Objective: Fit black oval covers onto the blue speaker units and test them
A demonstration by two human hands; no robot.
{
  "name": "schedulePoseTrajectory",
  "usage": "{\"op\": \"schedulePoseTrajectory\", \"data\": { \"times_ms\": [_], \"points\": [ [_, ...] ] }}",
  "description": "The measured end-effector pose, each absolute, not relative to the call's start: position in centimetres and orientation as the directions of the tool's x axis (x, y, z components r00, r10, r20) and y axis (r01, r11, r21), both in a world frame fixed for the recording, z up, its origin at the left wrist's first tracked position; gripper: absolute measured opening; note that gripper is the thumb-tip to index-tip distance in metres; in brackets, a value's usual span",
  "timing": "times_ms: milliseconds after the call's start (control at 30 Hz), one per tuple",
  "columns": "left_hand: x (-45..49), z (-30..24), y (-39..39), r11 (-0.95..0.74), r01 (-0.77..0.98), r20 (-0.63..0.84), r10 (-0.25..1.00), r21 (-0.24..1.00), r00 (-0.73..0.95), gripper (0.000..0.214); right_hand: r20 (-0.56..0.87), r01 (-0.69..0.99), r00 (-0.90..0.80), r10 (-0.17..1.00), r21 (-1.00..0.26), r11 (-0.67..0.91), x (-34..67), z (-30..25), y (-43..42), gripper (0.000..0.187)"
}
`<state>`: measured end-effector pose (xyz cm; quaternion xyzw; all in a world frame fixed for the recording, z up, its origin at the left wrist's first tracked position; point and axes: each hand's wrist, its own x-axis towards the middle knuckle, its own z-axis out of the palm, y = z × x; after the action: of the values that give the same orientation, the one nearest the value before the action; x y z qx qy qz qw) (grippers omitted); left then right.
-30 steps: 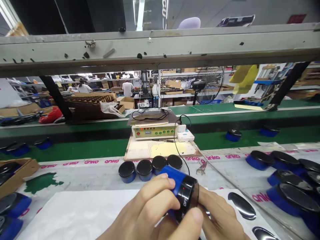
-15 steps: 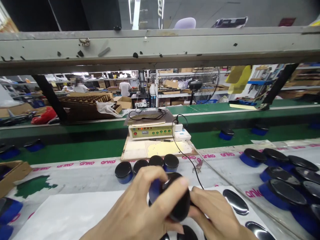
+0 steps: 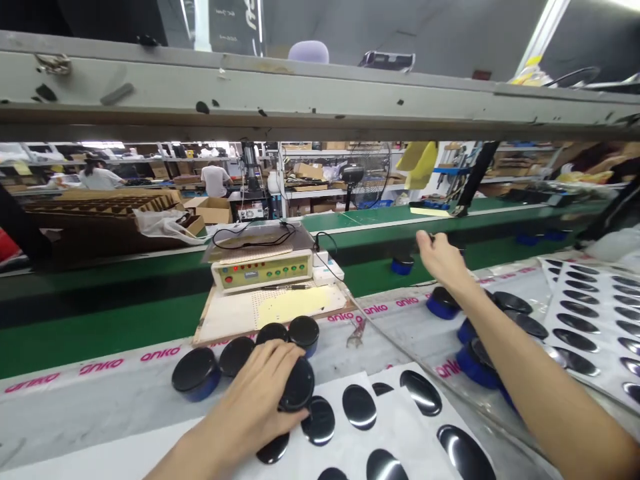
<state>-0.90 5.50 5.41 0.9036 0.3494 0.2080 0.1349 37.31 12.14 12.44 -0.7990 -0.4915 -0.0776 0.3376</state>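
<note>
My left hand (image 3: 260, 393) is wrapped round a round blue speaker with a black top (image 3: 297, 385), holding it low over the white sheet of black oval stickers (image 3: 395, 413). Just beyond it stands a row of the same blue speakers (image 3: 240, 357). My right hand (image 3: 440, 259) is stretched out to the right over the green conveyor belt (image 3: 100, 320), its fingers loosely curled, with nothing visible in them. It hovers above a pile of blue speakers (image 3: 480, 320).
A beige tester box with coloured buttons (image 3: 260, 270) sits on a board with a yellow note, a cable trailing from it. More sticker sheets (image 3: 590, 313) lie at the far right. A grey shelf beam (image 3: 320, 93) runs overhead. People work at benches in the background.
The speaker, held up in both hands before, is now down by the row in my left hand alone. My right hand has let go and reached out to the right. The view swung right.
</note>
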Motion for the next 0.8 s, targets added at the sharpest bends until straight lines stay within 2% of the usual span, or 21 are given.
{"op": "schedulePoseTrajectory", "data": {
  "times_ms": [33,133,200,300,367,400,467,533,600,700,800],
  "points": [
    [-0.9,4.6,5.7,-0.733,0.598,0.318,0.680,0.325,0.661,0.054,0.401,0.801,0.565,0.721,-0.477,-0.362,38.4,12.4,14.0,0.030],
    [-2.0,2.4,6.5,-0.725,0.669,0.449,0.659,0.164,0.603,0.059,0.244,0.722,0.653,0.717,-0.487,-0.491,39.8,11.2,18.1,0.033],
    [-3.3,1.2,6.8,-0.699,0.711,0.499,0.646,0.083,0.577,0.063,0.162,0.698,0.661,0.732,-0.492,-0.521,39.8,10.1,19.3,0.033],
    [-4.6,0.7,6.5,-0.636,0.772,0.475,0.686,0.021,0.552,0.079,0.106,0.709,0.612,0.783,-0.511,-0.485,39.0,9.7,19.8,0.033],
    [-4.6,1.7,6.0,-0.604,0.790,0.425,0.746,0.107,0.513,0.090,0.119,0.747,0.530,0.840,-0.534,-0.395,38.0,10.7,19.8,0.031],
    [-4.2,2.7,5.8,-0.591,0.779,0.397,0.780,0.210,0.484,0.089,0.138,0.770,0.467,0.873,-0.549,-0.326,37.2,11.5,19.6,0.030],
    [-2.8,5.5,5.4,-0.545,0.674,0.340,0.838,0.500,0.426,0.070,0.191,0.802,0.300,0.935,-0.581,-0.138,34.7,13.5,18.5,0.026],
    [-1.0,8.7,5.1,-0.468,0.431,0.313,0.869,0.771,0.384,0.049,0.252,0.789,0.096,0.963,-0.609,0.081,31.0,15.5,16.0,0.029],
    [0.6,11.5,4.8,-0.373,0.080,0.319,0.872,0.924,0.372,0.056,0.295,0.744,-0.083,0.952,-0.617,0.256,26.6,17.0,12.0,0.040],
    [1.8,13.7,3.6,-0.064,-0.288,0.194,0.873,0.955,0.448,0.066,0.400,0.643,-0.364,0.841,-0.546,0.538,21.4,18.4,5.2,0.048],
    [0.9,13.9,2.0,0.229,-0.451,0.031,0.866,0.863,0.499,0.059,0.481,0.526,-0.435,0.761,-0.550,0.649,19.6,18.6,1.1,0.028]
  ]
}}
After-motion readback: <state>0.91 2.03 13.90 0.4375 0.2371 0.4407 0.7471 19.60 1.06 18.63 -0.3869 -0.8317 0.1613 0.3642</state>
